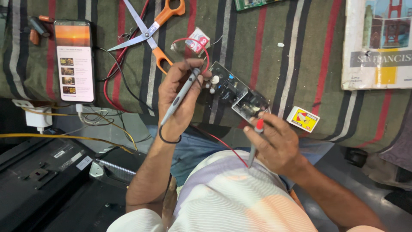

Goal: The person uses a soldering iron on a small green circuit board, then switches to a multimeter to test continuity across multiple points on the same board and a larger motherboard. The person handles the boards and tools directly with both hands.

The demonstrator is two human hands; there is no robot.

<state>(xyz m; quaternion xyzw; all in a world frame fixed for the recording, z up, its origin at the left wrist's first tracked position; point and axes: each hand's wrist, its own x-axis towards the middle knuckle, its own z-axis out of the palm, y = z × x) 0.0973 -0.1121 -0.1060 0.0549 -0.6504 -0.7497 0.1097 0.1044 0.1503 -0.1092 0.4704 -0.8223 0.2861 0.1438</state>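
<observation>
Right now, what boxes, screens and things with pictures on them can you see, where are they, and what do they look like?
Phone: upper left on the striped cloth, upright rectangle, screen lit orange above, white below.
Small packet: top middle beside the scissors, red and white.
Small box: by the right hand, yellow, red and white.
Picture book: upper right, white, showing a red bridge.

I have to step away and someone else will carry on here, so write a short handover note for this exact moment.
Left hand: holds the grey probe, tip at the circuit board's far end.
Right hand: holds the red probe, tip at the board's near end.
The board lies on the striped cloth, near the scissors, phone and matchbox.
Done: both probes at the board. Left: no meter in view; result unknown.
</observation>
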